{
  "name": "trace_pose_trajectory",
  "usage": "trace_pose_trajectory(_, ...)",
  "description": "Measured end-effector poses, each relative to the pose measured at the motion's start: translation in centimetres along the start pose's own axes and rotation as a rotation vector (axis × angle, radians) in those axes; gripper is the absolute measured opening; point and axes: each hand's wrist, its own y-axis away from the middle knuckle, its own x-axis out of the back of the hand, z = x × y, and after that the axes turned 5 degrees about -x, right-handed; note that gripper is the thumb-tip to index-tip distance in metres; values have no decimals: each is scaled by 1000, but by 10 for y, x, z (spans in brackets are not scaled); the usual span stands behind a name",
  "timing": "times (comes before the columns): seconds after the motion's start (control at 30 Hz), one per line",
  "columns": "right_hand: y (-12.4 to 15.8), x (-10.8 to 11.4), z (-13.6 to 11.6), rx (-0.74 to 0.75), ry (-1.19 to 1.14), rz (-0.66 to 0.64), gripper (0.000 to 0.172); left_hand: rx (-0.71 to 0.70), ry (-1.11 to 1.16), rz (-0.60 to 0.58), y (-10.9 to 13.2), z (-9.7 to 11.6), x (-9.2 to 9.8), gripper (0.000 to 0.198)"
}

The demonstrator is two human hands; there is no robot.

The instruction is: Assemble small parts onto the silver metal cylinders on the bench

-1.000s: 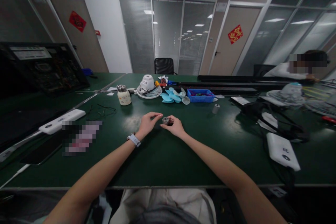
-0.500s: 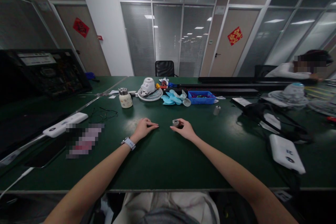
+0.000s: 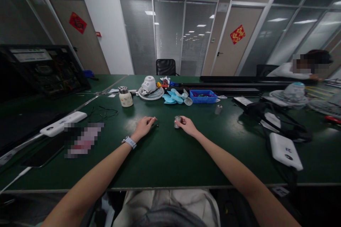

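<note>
1 metal cyl. (image 3: 177,122), upright, near mid-table; can't tell if its base touches the green table (image 3: 160,165). R hand (image 3: 188,125) has it from the side: grip closed to cyl. width, thumb in front, fingers wrapping behind. L hand (image 3: 144,127) well apart to the left, thumb & fingertips pinched close; can't tell if that grip has anything. Tiny bit (image 3: 157,125) just by its tips, too small to ID.

Handling (est.): stiff, prob. heavy for size, not fragile; smooth wall may slip. Best hold: opp. sides, approx. mid-height, top end left free.

Outward: 2nd cyl. (image 3: 218,109) farther R, then blue tray (image 3: 204,100) w/ small parts, blue fan blades (image 3: 174,98), white fan (image 3: 149,84), cream flask (image 3: 125,99).
</note>
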Motion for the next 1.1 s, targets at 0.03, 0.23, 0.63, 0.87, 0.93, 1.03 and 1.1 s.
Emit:
trace_pose_trajectory(0.03, -2, 2, 1, -12, -20, -14, 34, 1, 0, 0, 0, -1, -1, 50)
trace_pose_trajectory(0.23, -4, 3, 6, -48, -68, -30, 31, -1, 5, 5, -1, -3, -3, 50)
trace_pose_trajectory(0.63, 7, 77, 7, 70, 138, 471, 55, 0, 16, 25, -1, -10, -6, 47)
trace_pose_trajectory(0.87, 29, 171, 47, -215, 439, 1130, 49, -11, 30, 21, -1, -9, -6, 44)
trace_pose_trajectory(0.93, 33, 182, 52, -276, 449, 1133, 49, 6, 21, 24, 0, -8, -5, 43)
trace_pose_trajectory(1.03, 36, 181, 48, -309, 458, 1100, 56, 21, 20, 32, 0, -6, -4, 42)
trace_pose_trajectory(1.1, 40, 168, 34, -218, 544, 1187, 67, 29, 37, 44, 0, -6, -4, 41)
